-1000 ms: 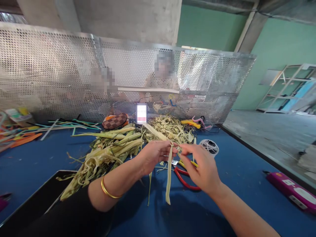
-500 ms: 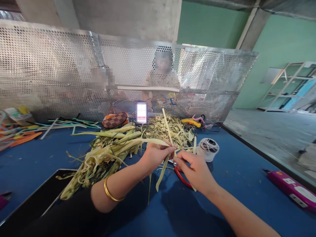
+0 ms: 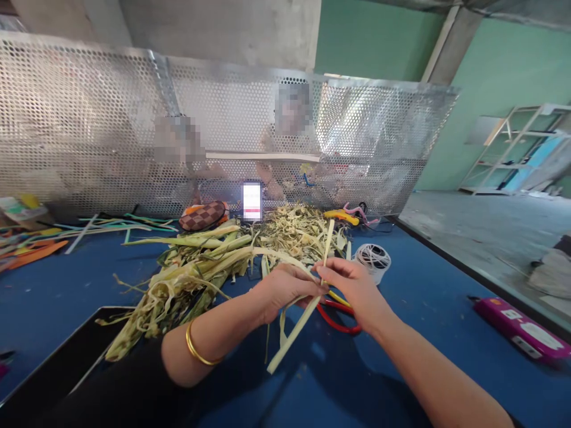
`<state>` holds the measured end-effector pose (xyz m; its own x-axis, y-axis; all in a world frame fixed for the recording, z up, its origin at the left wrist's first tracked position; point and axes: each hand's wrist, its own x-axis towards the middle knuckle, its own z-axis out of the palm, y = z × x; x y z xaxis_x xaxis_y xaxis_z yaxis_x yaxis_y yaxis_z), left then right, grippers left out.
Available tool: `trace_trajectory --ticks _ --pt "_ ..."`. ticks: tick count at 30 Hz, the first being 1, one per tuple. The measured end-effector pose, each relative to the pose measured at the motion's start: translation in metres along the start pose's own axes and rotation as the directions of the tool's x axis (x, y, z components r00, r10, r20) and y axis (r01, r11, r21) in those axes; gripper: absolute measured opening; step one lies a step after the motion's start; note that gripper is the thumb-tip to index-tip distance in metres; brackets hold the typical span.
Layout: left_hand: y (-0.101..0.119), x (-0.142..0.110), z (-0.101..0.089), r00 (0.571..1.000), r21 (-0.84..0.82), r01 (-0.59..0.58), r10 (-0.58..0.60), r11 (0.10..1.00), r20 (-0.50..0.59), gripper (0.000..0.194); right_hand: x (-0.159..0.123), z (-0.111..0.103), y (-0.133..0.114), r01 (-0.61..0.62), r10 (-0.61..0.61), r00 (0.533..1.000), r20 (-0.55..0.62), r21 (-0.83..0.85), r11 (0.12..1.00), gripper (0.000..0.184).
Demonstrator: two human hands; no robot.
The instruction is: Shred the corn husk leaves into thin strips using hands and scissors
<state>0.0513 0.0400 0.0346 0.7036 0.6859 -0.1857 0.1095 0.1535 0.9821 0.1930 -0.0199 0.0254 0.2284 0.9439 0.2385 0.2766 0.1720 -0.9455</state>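
Note:
My left hand (image 3: pixel 285 288) is closed around pale leaf strips (image 3: pixel 292 336) above the blue table (image 3: pixel 401 333). One strip hangs down toward me; another runs back to the heap of green and yellow leaves (image 3: pixel 196 273). My right hand (image 3: pixel 357 291) pinches a thin upright strip (image 3: pixel 328 241) right next to the left hand's fingers. A gold bangle (image 3: pixel 196 351) sits on my left wrist. Red-handled pliers (image 3: pixel 339 315) lie on the table under my right hand.
A spool of white cord (image 3: pixel 372 260) stands to the right of the heap. A purple box (image 3: pixel 520 330) lies at the right edge. A brown checked pouch (image 3: pixel 203 215), a phone (image 3: pixel 251 201) and yellow pliers (image 3: pixel 341 217) sit by the perforated metal screen (image 3: pixel 89 131); two other people sit behind it.
Both hands stayed together while turning the strips. The hanging strip swung from straight down to slanting left, and the upright strip tilted from the left hand over to the right hand's pinch.

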Motion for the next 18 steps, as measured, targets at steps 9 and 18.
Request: trace_trajectory --ticks 9,18 --pt "0.0 0.001 0.0 0.999 0.085 0.036 -0.033 0.996 -0.038 0.016 0.003 -0.003 0.013 0.028 -0.071 0.984 -0.164 -0.251 0.968 0.039" --pt "-0.006 -0.002 0.004 0.997 0.182 0.02 -0.034 0.983 0.071 0.01 -0.003 -0.002 -0.003 0.255 -0.222 0.966 0.134 -0.341 0.905 0.018"
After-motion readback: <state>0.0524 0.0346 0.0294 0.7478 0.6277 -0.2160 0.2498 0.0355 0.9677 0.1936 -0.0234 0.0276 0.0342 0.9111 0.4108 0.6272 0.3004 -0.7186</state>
